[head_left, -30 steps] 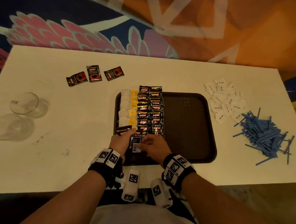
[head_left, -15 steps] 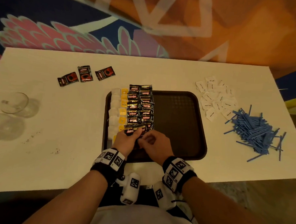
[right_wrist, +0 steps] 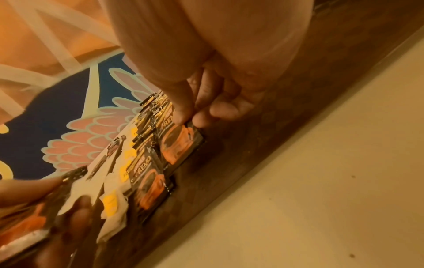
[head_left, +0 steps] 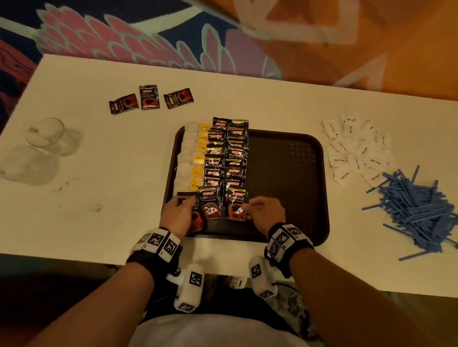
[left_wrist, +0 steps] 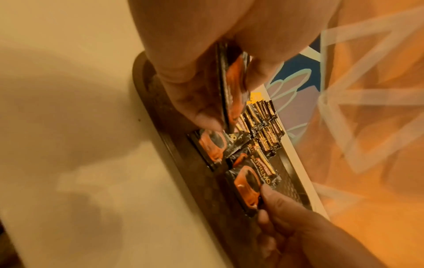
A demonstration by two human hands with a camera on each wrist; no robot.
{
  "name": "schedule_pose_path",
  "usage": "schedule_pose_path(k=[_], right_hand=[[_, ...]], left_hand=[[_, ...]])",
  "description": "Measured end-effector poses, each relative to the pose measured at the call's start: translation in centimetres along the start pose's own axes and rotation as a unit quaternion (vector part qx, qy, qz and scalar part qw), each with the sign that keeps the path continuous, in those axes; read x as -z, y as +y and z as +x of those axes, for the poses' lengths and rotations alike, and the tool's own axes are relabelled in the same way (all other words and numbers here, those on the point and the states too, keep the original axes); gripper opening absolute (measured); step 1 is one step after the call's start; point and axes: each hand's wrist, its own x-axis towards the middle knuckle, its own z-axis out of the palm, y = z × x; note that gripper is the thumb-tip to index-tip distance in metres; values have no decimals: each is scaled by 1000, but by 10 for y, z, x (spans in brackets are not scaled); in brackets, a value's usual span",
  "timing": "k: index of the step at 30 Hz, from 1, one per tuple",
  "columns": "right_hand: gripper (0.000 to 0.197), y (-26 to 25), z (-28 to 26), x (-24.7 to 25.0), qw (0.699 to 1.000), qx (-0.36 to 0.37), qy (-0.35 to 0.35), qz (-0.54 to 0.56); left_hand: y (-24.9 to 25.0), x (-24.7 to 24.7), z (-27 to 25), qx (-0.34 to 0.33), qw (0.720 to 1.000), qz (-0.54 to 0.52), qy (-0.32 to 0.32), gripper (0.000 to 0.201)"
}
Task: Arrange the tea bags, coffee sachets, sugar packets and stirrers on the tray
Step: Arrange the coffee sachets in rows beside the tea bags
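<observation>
A dark brown tray point(head_left: 289, 177) holds a column of tea bags point(head_left: 194, 157) along its left side and two columns of black coffee sachets point(head_left: 226, 157) beside them. My left hand point(head_left: 187, 201) grips a small stack of coffee sachets point(left_wrist: 229, 87) over the tray's near left corner. My right hand point(head_left: 247, 208) pinches the right edge of the nearest sachet point(right_wrist: 181, 143) in the right column, which lies flat on the tray. Three loose sachets point(head_left: 150, 98) lie on the table at the far left. White sugar packets point(head_left: 355, 149) and blue stirrers point(head_left: 418, 209) are piled to the right of the tray.
Two clear glasses point(head_left: 45, 132) lie on their sides at the table's left, with crumbs near them. The right half of the tray shows bare mesh. A patterned carpet lies beyond the white table point(head_left: 112, 220).
My hands have drawn apart. Two sachets now lie face up at the near end of the columns, and the right hand has shifted right to the edge of one.
</observation>
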Motion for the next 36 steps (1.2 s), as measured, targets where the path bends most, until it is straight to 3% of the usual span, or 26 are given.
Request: schedule_pose_path(k=[3, 7, 11, 19, 22, 25, 36], right_hand=[[21, -2, 6, -2, 1000, -5, -1, -7], [16, -6, 9, -3, 999, 3, -4, -36], [19, -6, 12, -6, 999, 4, 0, -34], [21, -3, 15, -8, 1000, -4, 14, -17], [38, -4, 14, -10, 999, 16, 14, -36], [51, -8, 17, -15, 997, 41, 7, -59], [58, -16, 26, -13, 997, 34, -10, -71]], left_hand=[[-6, 8, 5, -90, 984, 152, -5, 16], [-3, -2, 8, -129, 945, 299, 32, 27], [-4, -22, 8, -125, 935, 327, 52, 34], [-8, -32, 10, -186, 885, 419, 87, 52], [-11, -31, 8, -200, 865, 454, 77, 53], [-13, -33, 9, -209, 869, 445, 53, 51], [-5, -37, 12, -212, 867, 449, 49, 47]])
